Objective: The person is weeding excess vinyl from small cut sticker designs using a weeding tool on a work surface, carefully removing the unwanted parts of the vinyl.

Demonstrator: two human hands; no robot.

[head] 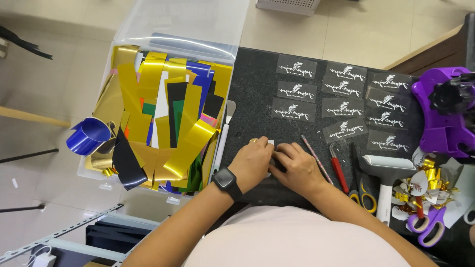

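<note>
A small white piece [270, 143], mostly hidden, lay on the dark speckled surface [252, 84] at the near edge, pinned under both hands; its shape and long axis could not be made out. The left hand [253, 162], with a ring and a black wrist watch [227, 181], pressed its curled fingers [261, 144] down on the piece. The right hand [295, 167] lay just beside it, touching, its fingers [283, 151] bent flat onto the same spot; whether either hand pinched the piece could not be told.

Just right of the hands lay a thin striped stick [315, 157], a red-handled tool [338, 170] and yellow-handled scissors [363, 193], all pointing roughly away from the person. Beyond them stood a white lint-type roller [387, 173].

Farther back, eleven clear rectangular labels [343, 106] with white leaf-and-script prints lay in rough rows, long sides running left to right.

At the right edge sat a purple tape dispenser [438, 116], purple-handled scissors [429, 225] and a heap of gold foil scraps [429, 180]. Left of the surface, a clear plastic bin [183, 29] held gold, black, blue and green foil sheets [163, 118] and one blue roll [89, 136].
</note>
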